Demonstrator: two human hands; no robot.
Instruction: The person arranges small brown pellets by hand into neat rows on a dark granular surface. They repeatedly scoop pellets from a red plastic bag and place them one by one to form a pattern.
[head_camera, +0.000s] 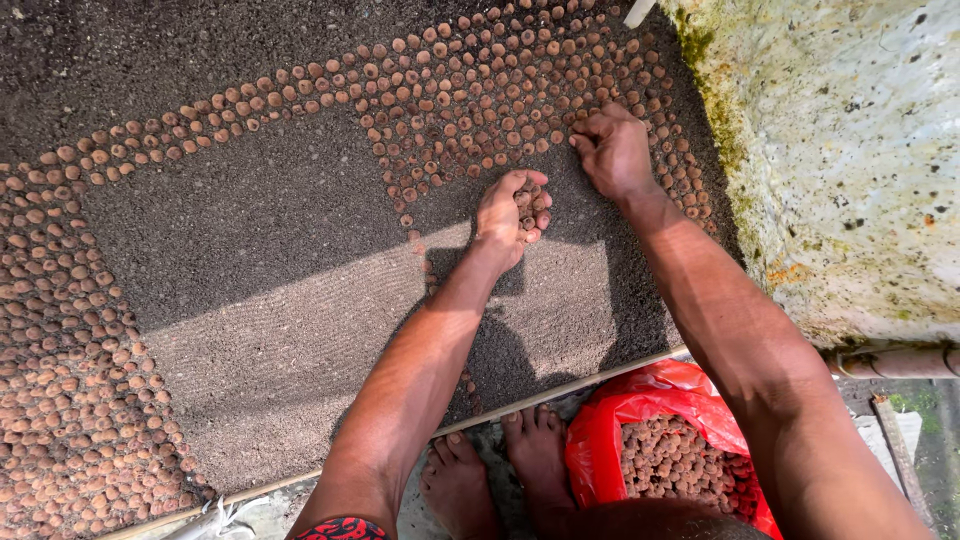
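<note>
My left hand (508, 212) is cupped over the dark soil bed (270, 230) and holds several small round brown seeds (531, 197). My right hand (612, 150) is just to the right of it, fingers curled and pressed down at the edge of a dense patch of the same seeds (500, 90) set in rows in the soil. A red plastic bag (640, 410) full of brown seeds sits by my bare feet (495, 470).
Seed rows run along the top and down the left side (70, 380) of the bed. A thin pale bar (560, 390) edges the bed near my feet. A mossy, stained concrete wall (850, 170) stands at the right, with a pipe (900, 360) below it.
</note>
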